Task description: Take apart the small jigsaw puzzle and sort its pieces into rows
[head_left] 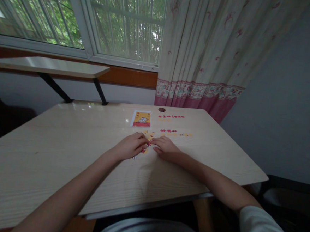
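Observation:
Small jigsaw puzzle pieces [143, 151], red, yellow and white, lie in a loose cluster on the table in front of me. My left hand [132, 145] rests over the cluster's left side, its fingers slightly bent and covering some of the pieces. From the right, my right hand [166, 149] reaches in with the index finger stretched to the cluster and the thumb apart from it. The two hands' fingertips nearly meet. No piece shows clearly held in either hand, and what lies under the fingers is hidden.
Beyond my hands lies a picture card [142, 119] with a white animal on yellow and red. Red pieces [171, 116] form a row at the back, and yellow pieces [176, 134] another row nearer. A raised shelf [68, 67] stands at the left rear of the table [208, 151].

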Demonstrator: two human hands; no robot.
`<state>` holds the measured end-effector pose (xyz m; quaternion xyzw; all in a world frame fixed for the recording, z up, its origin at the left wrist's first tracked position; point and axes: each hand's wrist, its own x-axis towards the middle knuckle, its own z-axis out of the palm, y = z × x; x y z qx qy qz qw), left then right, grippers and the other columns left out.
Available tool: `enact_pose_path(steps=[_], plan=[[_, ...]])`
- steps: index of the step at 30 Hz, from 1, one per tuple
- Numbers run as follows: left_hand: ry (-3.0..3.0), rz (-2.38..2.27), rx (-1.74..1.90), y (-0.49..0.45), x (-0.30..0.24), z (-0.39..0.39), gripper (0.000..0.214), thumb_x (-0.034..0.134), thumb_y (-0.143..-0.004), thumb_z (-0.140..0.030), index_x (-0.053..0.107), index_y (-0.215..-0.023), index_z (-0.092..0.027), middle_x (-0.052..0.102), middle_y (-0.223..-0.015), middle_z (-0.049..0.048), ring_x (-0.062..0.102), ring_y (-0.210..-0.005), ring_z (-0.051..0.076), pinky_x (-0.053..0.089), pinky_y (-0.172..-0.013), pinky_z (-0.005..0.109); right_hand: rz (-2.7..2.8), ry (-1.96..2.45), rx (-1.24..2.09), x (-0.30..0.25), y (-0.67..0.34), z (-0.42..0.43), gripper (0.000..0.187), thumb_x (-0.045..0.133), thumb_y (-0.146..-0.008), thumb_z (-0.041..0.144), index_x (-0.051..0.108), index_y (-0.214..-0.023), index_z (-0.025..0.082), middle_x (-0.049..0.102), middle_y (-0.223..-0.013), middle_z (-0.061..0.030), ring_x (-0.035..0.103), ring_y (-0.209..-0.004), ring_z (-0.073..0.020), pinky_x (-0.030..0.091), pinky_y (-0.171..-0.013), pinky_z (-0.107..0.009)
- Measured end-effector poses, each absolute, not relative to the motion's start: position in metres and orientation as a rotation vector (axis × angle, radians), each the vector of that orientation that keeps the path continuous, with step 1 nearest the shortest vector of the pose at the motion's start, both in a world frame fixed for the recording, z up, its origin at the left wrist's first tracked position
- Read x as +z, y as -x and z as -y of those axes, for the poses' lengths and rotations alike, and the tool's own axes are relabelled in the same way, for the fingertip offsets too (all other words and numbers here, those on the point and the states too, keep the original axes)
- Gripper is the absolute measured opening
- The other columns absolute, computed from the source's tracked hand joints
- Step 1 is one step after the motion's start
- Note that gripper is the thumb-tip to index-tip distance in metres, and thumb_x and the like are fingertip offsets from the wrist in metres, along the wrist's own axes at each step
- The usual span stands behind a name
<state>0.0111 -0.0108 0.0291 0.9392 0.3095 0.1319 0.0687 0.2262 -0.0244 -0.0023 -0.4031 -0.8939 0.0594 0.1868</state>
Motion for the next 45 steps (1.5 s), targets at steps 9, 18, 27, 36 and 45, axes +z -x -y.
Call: enact_pose_path(steps=[9, 18, 27, 36, 45], plan=[[-2.847, -0.971, 0.381, -0.008, 0.027, 0.007, 0.031, 0.039, -0.090, -0.028, 0.062, -0.107, -0.017, 0.057, -0.099, 0.0101, 0.052, -0.094, 0.020, 0.043, -0.084, 0.033, 2.390, 1.221, 0.122, -0.009, -0.225, 0.022, 0.031, 0.052, -0.085, 0.030, 0.060, -0.112, 0.015, 0.062, -0.113, -0.0109, 0.053, -0.105, -0.0208, 0.038, -0.094, -0.037], [-2.837, -0.997, 0.374, -0.009, 0.027, 0.009, 0.030, 0.039, -0.090, -0.027, 0.062, -0.106, -0.017, 0.057, -0.098, 0.0096, 0.053, -0.093, 0.020, 0.044, -0.083, 0.032, 2.382, 1.141, 0.157, -0.011, -0.226, 0.019, 0.022, 0.053, -0.085, 0.025, 0.065, -0.101, 0.017, 0.067, -0.100, -0.0067, 0.057, -0.095, -0.0174, 0.039, -0.089, -0.032], [-2.503, -1.048, 0.613, -0.016, 0.032, 0.016, 0.027, 0.044, -0.086, -0.029, 0.066, -0.093, -0.016, 0.061, -0.087, 0.0077, 0.055, -0.081, 0.018, 0.044, -0.074, 0.029, 2.246, 1.199, -0.010, -0.004, -0.229, 0.020, 0.023, 0.049, -0.089, 0.031, 0.068, -0.092, 0.019, 0.070, -0.090, -0.0056, 0.059, -0.087, -0.0172, 0.037, -0.083, -0.032], [-1.444, -1.028, 0.677, -0.039, 0.029, 0.026, 0.035, 0.059, -0.072, -0.043, 0.065, -0.076, -0.009, 0.043, -0.046, -0.0044, 0.028, -0.037, 0.005, 0.016, -0.039, 0.020, 2.202, 1.016, -0.172, 0.004, -0.231, 0.030, 0.028, 0.042, -0.092, 0.034, 0.068, -0.095, 0.023, 0.068, -0.083, -0.0037, 0.056, -0.081, -0.0151, 0.033, -0.082, -0.033], [-1.289, -0.977, 0.724, -0.038, 0.029, 0.024, 0.021, 0.064, -0.064, -0.032, 0.062, -0.066, -0.011, 0.046, -0.047, -0.0041, 0.029, -0.037, 0.003, 0.015, -0.039, 0.020, 2.270, 0.989, -0.240, 0.008, -0.234, 0.030, 0.023, 0.048, -0.089, 0.039, 0.068, -0.094, 0.027, 0.069, -0.085, -0.0013, 0.055, -0.080, -0.0147, 0.028, -0.082, -0.034]])
